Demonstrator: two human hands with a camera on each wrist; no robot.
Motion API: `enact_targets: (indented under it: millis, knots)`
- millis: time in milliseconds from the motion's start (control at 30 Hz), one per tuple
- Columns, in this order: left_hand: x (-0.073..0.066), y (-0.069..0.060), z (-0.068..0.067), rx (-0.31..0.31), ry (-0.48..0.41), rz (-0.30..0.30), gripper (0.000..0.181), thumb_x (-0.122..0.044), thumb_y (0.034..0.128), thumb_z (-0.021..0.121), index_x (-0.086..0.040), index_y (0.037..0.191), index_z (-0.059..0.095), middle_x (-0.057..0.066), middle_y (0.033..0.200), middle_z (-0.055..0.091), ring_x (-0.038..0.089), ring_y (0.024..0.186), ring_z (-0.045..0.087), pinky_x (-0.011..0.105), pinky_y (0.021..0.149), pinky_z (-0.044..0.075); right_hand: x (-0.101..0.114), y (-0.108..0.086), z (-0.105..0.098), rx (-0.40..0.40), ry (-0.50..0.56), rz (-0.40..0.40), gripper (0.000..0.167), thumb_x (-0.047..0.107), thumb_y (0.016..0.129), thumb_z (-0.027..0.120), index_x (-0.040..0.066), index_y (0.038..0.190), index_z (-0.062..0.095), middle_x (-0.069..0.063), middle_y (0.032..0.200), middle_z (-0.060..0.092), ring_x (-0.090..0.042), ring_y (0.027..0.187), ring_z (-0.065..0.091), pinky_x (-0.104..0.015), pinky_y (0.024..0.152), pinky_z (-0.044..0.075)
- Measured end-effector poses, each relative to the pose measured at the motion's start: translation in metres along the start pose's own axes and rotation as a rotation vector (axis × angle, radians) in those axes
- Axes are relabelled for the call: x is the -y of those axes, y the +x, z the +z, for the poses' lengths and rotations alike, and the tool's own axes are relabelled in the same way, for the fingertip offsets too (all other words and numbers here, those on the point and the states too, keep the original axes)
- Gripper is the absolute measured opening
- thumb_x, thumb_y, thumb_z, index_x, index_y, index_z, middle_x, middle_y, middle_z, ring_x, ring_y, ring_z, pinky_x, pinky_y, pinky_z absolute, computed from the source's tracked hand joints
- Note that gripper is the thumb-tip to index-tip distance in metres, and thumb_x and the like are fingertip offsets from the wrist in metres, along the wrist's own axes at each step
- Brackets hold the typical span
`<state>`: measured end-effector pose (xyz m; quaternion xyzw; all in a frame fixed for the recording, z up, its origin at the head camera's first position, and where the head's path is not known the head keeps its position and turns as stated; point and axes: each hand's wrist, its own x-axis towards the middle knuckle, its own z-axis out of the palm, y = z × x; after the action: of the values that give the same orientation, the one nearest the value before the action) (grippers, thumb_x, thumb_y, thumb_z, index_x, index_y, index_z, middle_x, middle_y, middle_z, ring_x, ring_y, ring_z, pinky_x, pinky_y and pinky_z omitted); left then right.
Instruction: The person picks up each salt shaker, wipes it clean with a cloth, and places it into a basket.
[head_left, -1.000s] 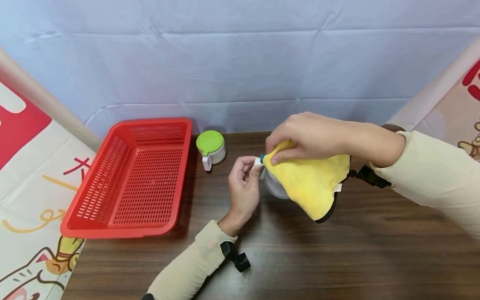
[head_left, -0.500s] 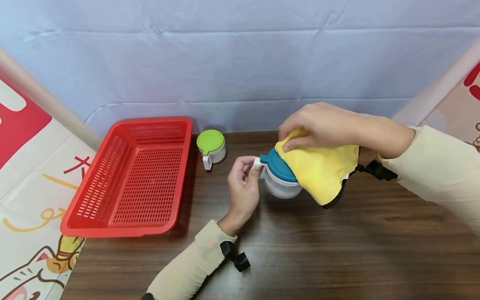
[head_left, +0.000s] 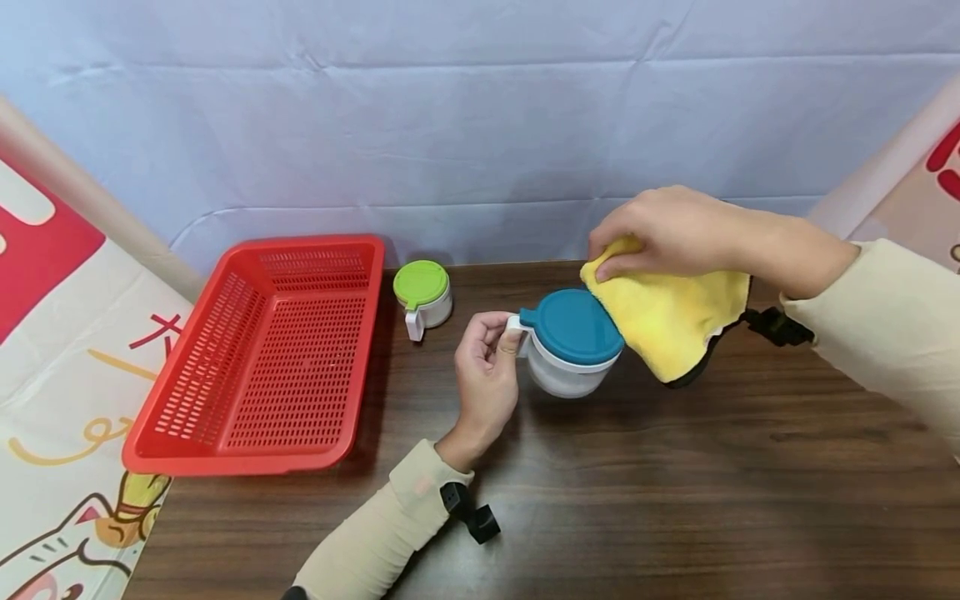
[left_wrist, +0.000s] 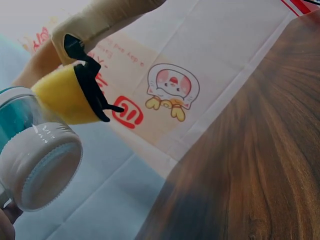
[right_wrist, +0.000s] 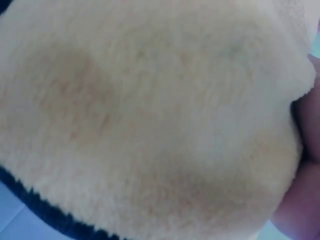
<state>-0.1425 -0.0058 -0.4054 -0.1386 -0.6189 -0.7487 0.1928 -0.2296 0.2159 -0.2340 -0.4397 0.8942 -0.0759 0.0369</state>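
Now the yellow plush cloth with dark edging [head_left: 667,321] has slid rightward, leaving the round blue plastic lid [head_left: 576,327] bare; cloth sits at the lid's right rim, contact unclear. Right hand [head_left: 667,232] pinches it, fingers narrow. Left hand [head_left: 487,375] curls its fingers on the white plastic handle [head_left: 517,325] of the clear round jar [head_left: 566,381] under that lid, jar tilted over the brown wood-grain table [head_left: 637,508]. Wipe across the lid top looks carried to its edge.
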Motion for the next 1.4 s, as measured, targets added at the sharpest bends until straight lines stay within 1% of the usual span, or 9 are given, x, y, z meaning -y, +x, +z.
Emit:
enact_targets:
  millis: [100,167,333,500,633,900,1067,1233,1400]
  knots:
    - [-0.001,0.0,0.0,-0.004,-0.002,0.004,0.015,0.003,0.0992,0.06,0.013,0.109,0.056,0.027,0.104,0.068,0.009,0.097,0.064,0.023,0.085,0.053,-0.008,-0.004,-0.001,0.005,-0.024,0.034,0.007,0.028,0.091,0.079,0.032,0.09,0.073,0.02,0.085,0.066,-0.006,0.069,0.055,-0.037,0.065,0.047]
    - [-0.001,0.0,0.0,-0.004,-0.005,0.005,0.015,0.003,0.0992,0.06,0.013,0.109,0.056,0.027,0.105,0.068,0.009,0.097,0.065,0.023,0.086,0.054,-0.013,-0.007,-0.002,0.011,-0.033,0.059,0.006,0.028,0.091,0.079,0.031,0.091,0.073,0.018,0.087,0.068,-0.007,0.073,0.058,-0.039,0.067,0.049]
    - [0.0,0.001,0.0,-0.006,-0.007,0.003,0.015,0.003,0.0991,0.06,0.013,0.109,0.056,0.027,0.104,0.067,0.009,0.097,0.065,0.024,0.086,0.054,-0.022,-0.016,-0.008,0.019,-0.016,0.118,0.005,0.026,0.092,0.078,0.029,0.095,0.075,0.014,0.091,0.072,-0.01,0.08,0.064,-0.04,0.071,0.051]
    - [0.0,0.002,-0.001,-0.009,0.003,-0.001,0.015,0.003,0.0992,0.061,0.013,0.109,0.057,0.026,0.105,0.068,0.01,0.098,0.065,0.024,0.086,0.055,-0.024,-0.024,-0.016,0.007,-0.023,0.137,0.006,0.026,0.092,0.078,0.029,0.097,0.076,0.015,0.091,0.072,-0.007,0.077,0.062,-0.038,0.071,0.05]
    - [0.0,0.002,-0.001,-0.004,0.005,-0.008,0.015,0.002,0.0994,0.061,0.012,0.11,0.057,0.025,0.105,0.068,0.011,0.098,0.065,0.024,0.086,0.054,-0.023,-0.029,-0.019,-0.004,-0.031,0.128,0.006,0.027,0.091,0.079,0.031,0.095,0.075,0.018,0.087,0.07,-0.004,0.072,0.058,-0.034,0.068,0.048]
    - [0.0,0.002,-0.001,-0.01,0.001,-0.009,0.015,0.001,0.1,0.06,0.013,0.11,0.057,0.026,0.105,0.068,0.011,0.098,0.065,0.024,0.086,0.054,-0.014,-0.042,-0.026,-0.086,-0.035,0.077,0.016,0.022,0.088,0.082,0.036,0.091,0.074,0.025,0.084,0.065,-0.001,0.067,0.053,-0.027,0.064,0.045]
    - [0.0,0.002,0.0,-0.012,0.0,-0.001,0.015,0.001,0.1001,0.06,0.013,0.11,0.056,0.026,0.105,0.068,0.01,0.097,0.065,0.023,0.085,0.054,-0.006,-0.044,-0.029,-0.082,0.017,0.03,0.019,0.021,0.088,0.081,0.038,0.093,0.074,0.025,0.084,0.065,-0.001,0.062,0.049,-0.022,0.059,0.041]
    - [0.001,0.003,0.001,-0.011,-0.026,0.006,0.015,0.004,0.0995,0.059,0.015,0.109,0.056,0.029,0.105,0.067,0.009,0.098,0.064,0.023,0.087,0.053,0.005,-0.036,-0.028,-0.048,0.123,-0.06,0.019,0.017,0.09,0.079,0.034,0.096,0.074,0.022,0.086,0.066,-0.001,0.059,0.046,-0.02,0.053,0.037]
    - [0.0,0.002,0.0,-0.008,-0.012,-0.004,0.015,0.002,0.0998,0.06,0.014,0.109,0.056,0.027,0.104,0.067,0.009,0.097,0.064,0.023,0.085,0.053,0.018,-0.016,-0.025,-0.012,0.232,-0.178,0.014,0.017,0.094,0.075,0.03,0.098,0.074,0.02,0.088,0.066,-0.002,0.063,0.049,-0.02,0.054,0.038]
